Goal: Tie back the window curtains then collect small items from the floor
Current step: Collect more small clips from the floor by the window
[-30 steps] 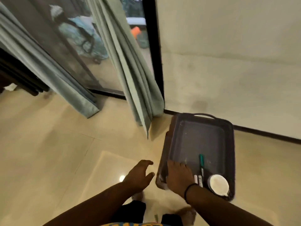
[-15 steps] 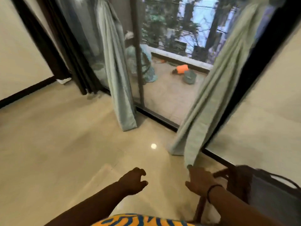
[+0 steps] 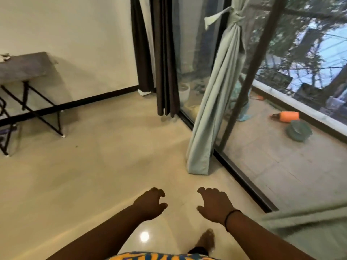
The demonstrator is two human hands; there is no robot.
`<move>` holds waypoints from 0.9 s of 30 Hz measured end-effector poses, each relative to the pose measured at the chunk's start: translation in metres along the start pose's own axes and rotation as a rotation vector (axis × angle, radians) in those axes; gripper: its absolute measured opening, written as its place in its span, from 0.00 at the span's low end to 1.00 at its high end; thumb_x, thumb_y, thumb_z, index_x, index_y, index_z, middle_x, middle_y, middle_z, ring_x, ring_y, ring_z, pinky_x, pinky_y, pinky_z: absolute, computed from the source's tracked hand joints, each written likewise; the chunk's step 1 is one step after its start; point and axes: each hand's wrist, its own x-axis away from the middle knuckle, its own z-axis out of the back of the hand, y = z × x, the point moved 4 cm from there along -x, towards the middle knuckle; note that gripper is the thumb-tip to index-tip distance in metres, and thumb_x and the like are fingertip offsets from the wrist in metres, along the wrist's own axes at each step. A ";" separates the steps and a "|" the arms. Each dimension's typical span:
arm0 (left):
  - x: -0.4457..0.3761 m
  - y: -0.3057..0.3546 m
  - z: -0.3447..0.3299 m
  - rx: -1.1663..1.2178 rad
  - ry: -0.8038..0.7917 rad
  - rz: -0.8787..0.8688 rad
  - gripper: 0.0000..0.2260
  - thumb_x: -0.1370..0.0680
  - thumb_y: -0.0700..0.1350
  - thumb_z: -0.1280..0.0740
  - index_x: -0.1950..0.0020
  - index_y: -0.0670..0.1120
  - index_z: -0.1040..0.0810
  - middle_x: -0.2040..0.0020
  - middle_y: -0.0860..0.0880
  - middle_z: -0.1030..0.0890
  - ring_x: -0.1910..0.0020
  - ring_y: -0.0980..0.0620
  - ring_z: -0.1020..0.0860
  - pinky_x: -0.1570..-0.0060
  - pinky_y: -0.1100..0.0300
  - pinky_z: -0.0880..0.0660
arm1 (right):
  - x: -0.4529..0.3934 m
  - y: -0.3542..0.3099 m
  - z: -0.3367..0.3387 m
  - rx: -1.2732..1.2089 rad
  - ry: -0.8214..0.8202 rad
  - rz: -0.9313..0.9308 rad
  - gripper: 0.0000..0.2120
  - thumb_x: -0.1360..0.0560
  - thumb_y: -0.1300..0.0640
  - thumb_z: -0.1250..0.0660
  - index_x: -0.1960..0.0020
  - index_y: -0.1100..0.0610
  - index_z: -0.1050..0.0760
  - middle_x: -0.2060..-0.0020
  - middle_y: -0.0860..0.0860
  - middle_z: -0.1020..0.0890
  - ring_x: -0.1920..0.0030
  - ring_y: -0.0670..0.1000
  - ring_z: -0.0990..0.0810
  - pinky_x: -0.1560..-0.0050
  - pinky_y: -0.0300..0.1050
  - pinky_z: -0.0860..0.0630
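Observation:
A pale green curtain (image 3: pixel 216 102) hangs gathered in front of the glass door, bound near its top by a knotted tie (image 3: pixel 231 17). A second pale green curtain (image 3: pixel 308 228) shows as a blur at the lower right. My left hand (image 3: pixel 151 203) and my right hand (image 3: pixel 214 205) hover side by side over the shiny floor, fingers loosely curled, holding nothing. The right wrist wears a black band. A tiny dark speck (image 3: pixel 76 146) lies on the floor at left. The tray is out of view.
A dark brown curtain (image 3: pixel 161 59) hangs at the wall corner. A grey folding table (image 3: pixel 24 66) stands at the left wall. The glass door's black track (image 3: pixel 242 177) runs diagonally. An orange object (image 3: pixel 289 116) and a green bowl (image 3: pixel 298 131) lie outside. My foot (image 3: pixel 206 241) is below.
The view has swung left, away from the tray, which has left the frame. My right hand has left the tray and both hands now hover empty over the floor.

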 end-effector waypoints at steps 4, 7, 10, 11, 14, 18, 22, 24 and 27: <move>-0.055 -0.018 0.048 -0.019 0.043 0.084 0.20 0.22 0.56 0.39 0.32 0.51 0.32 0.33 0.50 0.31 0.37 0.49 0.28 0.40 0.57 0.30 | -0.096 0.015 0.031 0.081 -0.032 0.091 0.30 0.25 0.44 0.40 0.27 0.53 0.43 0.34 0.53 0.31 0.34 0.57 0.33 0.37 0.52 0.35; -0.092 -0.034 0.091 0.038 0.098 0.213 0.20 0.22 0.56 0.39 0.32 0.51 0.32 0.32 0.50 0.31 0.37 0.50 0.28 0.39 0.58 0.31 | -0.166 0.028 0.073 0.160 -0.029 0.166 0.30 0.24 0.44 0.41 0.27 0.53 0.44 0.35 0.54 0.30 0.34 0.58 0.33 0.38 0.53 0.35; -0.122 -0.045 0.123 0.109 0.160 0.282 0.19 0.22 0.56 0.39 0.33 0.51 0.31 0.32 0.50 0.30 0.37 0.51 0.27 0.39 0.59 0.31 | -0.220 0.032 0.122 0.191 -0.005 0.233 0.29 0.24 0.45 0.41 0.27 0.53 0.43 0.35 0.54 0.30 0.35 0.58 0.32 0.38 0.53 0.34; -0.131 -0.046 0.131 0.132 0.164 0.302 0.19 0.21 0.55 0.39 0.33 0.51 0.31 0.32 0.51 0.30 0.37 0.52 0.28 0.39 0.59 0.31 | -0.237 0.033 0.135 0.205 -0.003 0.243 0.29 0.24 0.45 0.41 0.27 0.53 0.43 0.35 0.54 0.30 0.35 0.58 0.32 0.38 0.53 0.34; -0.158 -0.054 0.150 0.172 0.231 0.315 0.17 0.21 0.55 0.40 0.34 0.51 0.30 0.34 0.51 0.30 0.37 0.53 0.28 0.41 0.61 0.31 | -0.282 0.030 0.162 0.204 0.006 0.241 0.28 0.25 0.46 0.40 0.28 0.53 0.42 0.36 0.53 0.29 0.36 0.56 0.31 0.38 0.52 0.34; -0.201 -0.084 0.181 0.154 0.295 0.321 0.15 0.21 0.55 0.40 0.36 0.52 0.29 0.36 0.52 0.28 0.39 0.53 0.26 0.43 0.58 0.28 | -0.345 0.011 0.174 0.247 -0.033 0.303 0.29 0.25 0.45 0.40 0.27 0.52 0.43 0.35 0.53 0.29 0.35 0.56 0.32 0.37 0.52 0.34; -0.266 -0.128 0.223 0.122 0.303 0.298 0.17 0.22 0.56 0.41 0.35 0.52 0.29 0.35 0.52 0.28 0.39 0.51 0.26 0.43 0.57 0.28 | -0.418 -0.009 0.187 0.267 -0.064 0.283 0.32 0.25 0.44 0.40 0.26 0.52 0.45 0.33 0.53 0.31 0.33 0.56 0.34 0.36 0.52 0.35; -0.300 -0.147 0.249 0.103 0.283 0.267 0.18 0.21 0.56 0.41 0.33 0.52 0.30 0.34 0.52 0.29 0.37 0.50 0.27 0.42 0.58 0.29 | -0.452 -0.017 0.204 0.286 -0.069 0.269 0.32 0.25 0.44 0.40 0.26 0.52 0.46 0.33 0.53 0.32 0.33 0.56 0.35 0.35 0.52 0.36; -0.348 -0.177 0.297 0.050 0.250 0.217 0.20 0.21 0.57 0.42 0.32 0.52 0.32 0.32 0.52 0.30 0.36 0.50 0.28 0.40 0.57 0.31 | -0.507 -0.030 0.237 0.290 -0.061 0.228 0.31 0.25 0.44 0.40 0.26 0.52 0.45 0.34 0.53 0.31 0.33 0.56 0.34 0.35 0.52 0.36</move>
